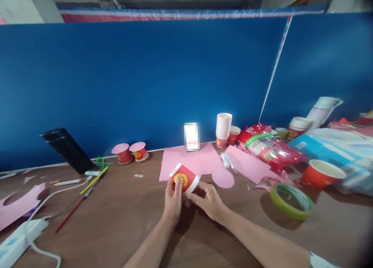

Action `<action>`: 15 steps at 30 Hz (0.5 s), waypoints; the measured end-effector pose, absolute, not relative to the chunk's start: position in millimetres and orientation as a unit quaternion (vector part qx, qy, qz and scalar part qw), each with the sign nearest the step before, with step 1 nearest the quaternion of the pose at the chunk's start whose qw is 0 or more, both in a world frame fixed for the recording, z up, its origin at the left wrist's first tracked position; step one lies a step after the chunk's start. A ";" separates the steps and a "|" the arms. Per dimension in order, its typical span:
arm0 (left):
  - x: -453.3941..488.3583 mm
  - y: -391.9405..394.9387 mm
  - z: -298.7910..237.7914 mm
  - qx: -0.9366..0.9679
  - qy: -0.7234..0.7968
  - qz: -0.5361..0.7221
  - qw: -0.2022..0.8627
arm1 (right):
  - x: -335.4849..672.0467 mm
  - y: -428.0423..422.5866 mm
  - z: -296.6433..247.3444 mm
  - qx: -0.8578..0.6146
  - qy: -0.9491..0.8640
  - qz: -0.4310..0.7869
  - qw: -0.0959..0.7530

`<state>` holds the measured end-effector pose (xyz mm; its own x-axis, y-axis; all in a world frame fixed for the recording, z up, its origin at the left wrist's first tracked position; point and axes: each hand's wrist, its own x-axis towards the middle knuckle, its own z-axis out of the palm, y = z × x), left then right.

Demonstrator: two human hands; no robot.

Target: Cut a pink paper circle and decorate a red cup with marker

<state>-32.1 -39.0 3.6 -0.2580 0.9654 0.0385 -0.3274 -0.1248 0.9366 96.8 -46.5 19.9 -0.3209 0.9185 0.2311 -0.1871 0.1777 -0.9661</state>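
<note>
A red paper cup [188,178] with a yellow emblem and white ends is held tilted above the table. My left hand [174,196] wraps around its left side, thumb lying over the emblem. At the cup's lower right end, my right hand [209,200] has its fingers curled against the white edge; whether something small is pinched there is hidden. Just beyond the cup lie pink paper sheets [171,159], and a cut pink paper circle [223,178] rests to the right of them.
Two red cups [124,156] topped with pink discs stand at the back left. A roll of tape [291,202], a red cup [323,174] and a red plastic package [268,143] are at right. A black bottle [68,150], pencils and a power strip [21,239] occupy the left.
</note>
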 end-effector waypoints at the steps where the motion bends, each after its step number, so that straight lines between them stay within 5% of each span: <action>1: -32.2 -39.0 3.2 0.359 0.446 0.659 0.489 | 96.8 -48.0 20.8 -0.318 -0.596 0.545 0.496; 15: -34.7 -40.6 -6.2 0.397 0.411 0.633 0.523 | 93.9 -51.3 17.4 -0.327 -0.578 0.566 0.488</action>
<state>-34.7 -40.6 -6.2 -0.1389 0.9877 0.0720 -0.3347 -0.1152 0.9352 93.9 -51.3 17.4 -0.3097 0.9309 0.1935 -0.1739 0.1446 -0.9741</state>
